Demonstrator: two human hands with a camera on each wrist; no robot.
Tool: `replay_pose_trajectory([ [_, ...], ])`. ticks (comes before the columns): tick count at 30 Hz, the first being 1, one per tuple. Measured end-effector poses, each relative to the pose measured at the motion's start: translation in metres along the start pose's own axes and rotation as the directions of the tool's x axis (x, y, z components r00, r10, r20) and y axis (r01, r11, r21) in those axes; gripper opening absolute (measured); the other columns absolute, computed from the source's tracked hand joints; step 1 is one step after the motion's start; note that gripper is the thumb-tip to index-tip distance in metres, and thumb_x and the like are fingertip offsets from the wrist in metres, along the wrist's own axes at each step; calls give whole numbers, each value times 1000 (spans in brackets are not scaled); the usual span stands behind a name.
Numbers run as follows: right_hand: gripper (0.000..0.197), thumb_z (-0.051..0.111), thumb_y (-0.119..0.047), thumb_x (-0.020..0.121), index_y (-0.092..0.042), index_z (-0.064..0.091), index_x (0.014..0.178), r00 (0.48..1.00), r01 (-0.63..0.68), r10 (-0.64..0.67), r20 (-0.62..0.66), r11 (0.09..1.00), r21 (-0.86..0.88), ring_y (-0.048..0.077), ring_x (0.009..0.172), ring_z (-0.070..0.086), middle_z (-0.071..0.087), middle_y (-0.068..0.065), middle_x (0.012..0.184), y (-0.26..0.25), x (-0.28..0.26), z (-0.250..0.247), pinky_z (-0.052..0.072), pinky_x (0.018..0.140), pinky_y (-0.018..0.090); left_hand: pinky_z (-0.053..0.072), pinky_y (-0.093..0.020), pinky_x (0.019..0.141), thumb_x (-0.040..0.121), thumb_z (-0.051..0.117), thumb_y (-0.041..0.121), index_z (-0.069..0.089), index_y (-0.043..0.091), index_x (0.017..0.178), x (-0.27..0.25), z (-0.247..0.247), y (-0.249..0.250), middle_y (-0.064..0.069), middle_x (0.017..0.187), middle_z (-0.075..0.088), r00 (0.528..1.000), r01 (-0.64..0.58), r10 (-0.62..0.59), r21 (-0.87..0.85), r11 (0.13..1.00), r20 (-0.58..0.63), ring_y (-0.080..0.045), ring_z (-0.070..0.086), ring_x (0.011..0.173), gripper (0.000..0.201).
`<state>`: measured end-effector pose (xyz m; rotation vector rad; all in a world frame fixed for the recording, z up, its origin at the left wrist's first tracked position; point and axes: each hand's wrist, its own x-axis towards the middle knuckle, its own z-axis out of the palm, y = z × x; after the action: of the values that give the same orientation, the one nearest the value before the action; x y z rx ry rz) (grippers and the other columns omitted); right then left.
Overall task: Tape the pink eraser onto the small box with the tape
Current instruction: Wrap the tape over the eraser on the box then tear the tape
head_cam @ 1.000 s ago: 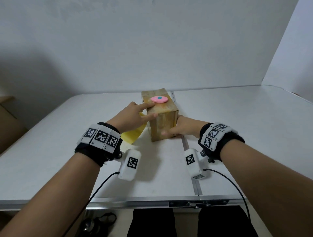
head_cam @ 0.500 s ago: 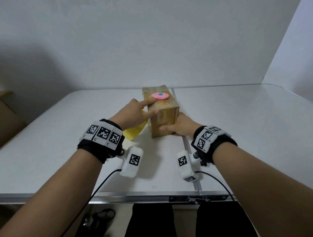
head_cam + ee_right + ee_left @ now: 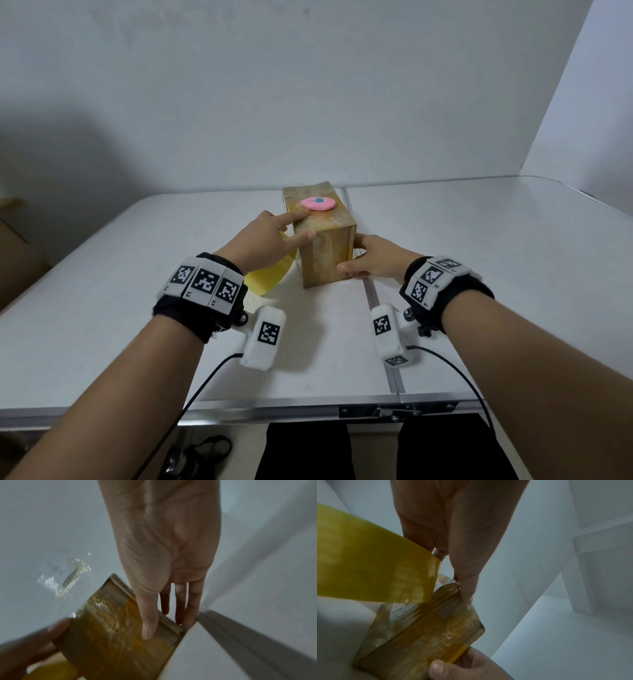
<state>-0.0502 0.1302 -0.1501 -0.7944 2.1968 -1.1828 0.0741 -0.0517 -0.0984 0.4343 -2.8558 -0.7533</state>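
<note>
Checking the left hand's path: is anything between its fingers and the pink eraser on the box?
Nothing visible: the left hand rests its index finger on the box top, bare cardboard between it and the pink eraser.

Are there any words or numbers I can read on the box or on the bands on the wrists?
Small box: a white label with dark print, too blurred to read.
Wrist bands: black and white square code patterns only, with tiny marks beneath, too small to read.
Pink eraser: a blue dot, no words.
Yellow tape: no writing.
</note>
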Motion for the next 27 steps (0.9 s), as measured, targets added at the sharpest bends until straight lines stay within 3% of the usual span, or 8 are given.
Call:
replay_pose_trajectory([
  [3, 64, 74, -5, 81, -13, 49, 140, 999, 22, -24, -49, 999, -46, 15, 85, 68, 55, 1, 141, -2, -2, 4, 60, 73, 21, 39, -28, 89, 89, 49, 59, 41, 45, 143, 1, 1, 0, -8, 128, 49, 1000, 4, -4, 2, 1000, -7, -17, 48, 96, 56],
  [7, 67, 76, -8, 79, -14, 46, 139, 999, 4, -7, -51, 998, -60, 27, 98, 71, 55, 4, 136, -5, -3, 9, 60, 87, 38, 39, -28, 84, 89, 50, 59, 41, 45, 143, -1, 0, 0, -7, 129, 49, 1000, 13, -13, 4, 1000, 1, -16, 48, 96, 56],
  [11, 74, 79, -32, 77, -22, 43, 141, 993, 61, -75, -94, 987, -147, 19, 103, 65, 59, -1, 130, -12, -6, 8, 54, 95, 36, 39, -28, 79, 89, 49, 60, 40, 47, 143, -2, -4, -1, -6, 129, 50, 1000, 25, -25, 21, 999, 17, -17, 49, 94, 56],
  [15, 61, 77, -19, 78, -13, 50, 133, 988, 33, -68, -142, 972, -235, 22, 100, 63, 62, 8, 129, -15, -1, 11, 53, 96, 37, 40, -29, 83, 90, 46, 60, 45, 44, 140, -6, -10, -1, -5, 126, 59, 1000, 15, -14, -35, 999, 22, -20, 56, 98, 53],
  [18, 83, 79, -22, 74, -15, 37, 145, 992, 27, -55, -110, 969, -246, 29, 114, 64, 55, 9, 139, -17, 3, 15, 51, 100, 42, 44, -29, 84, 91, 50, 55, 48, 44, 137, -14, -15, -1, -1, 110, 61, 998, 38, -44, -112, 993, -50, -20, 56, 91, 48],
  [22, 118, 83, -29, 70, -24, 3, 157, 975, 103, -143, -169, 969, -226, 29, 136, 45, 25, 11, 157, -29, 1, 12, 41, 111, 45, 53, -36, 90, 90, 58, 47, 51, 41, 135, -24, -20, -8, 7, 93, 60, 994, 66, -89, -286, 956, -66, -18, 64, 78, 46],
  [24, 112, 81, -23, 71, -32, 8, 156, 944, 226, -264, -197, 954, -198, 23, 139, 37, 19, 7, 156, -36, -3, 9, 41, 111, 39, 52, -38, 95, 88, 63, 41, 50, 40, 137, -24, -21, -12, 3, 99, 64, 995, 77, -91, -299, 951, -34, -19, 69, 86, 50],
  [27, 87, 76, -18, 76, -34, 33, 149, 926, 299, -349, -141, 910, -288, 22, 133, 42, 29, 6, 150, -43, -7, 9, 44, 107, 34, 50, -39, 99, 87, 64, 38, 48, 40, 138, -20, -18, -8, -1, 110, 66, 996, 89, -90, -275, 957, 10, -20, 69, 96, 53],
])
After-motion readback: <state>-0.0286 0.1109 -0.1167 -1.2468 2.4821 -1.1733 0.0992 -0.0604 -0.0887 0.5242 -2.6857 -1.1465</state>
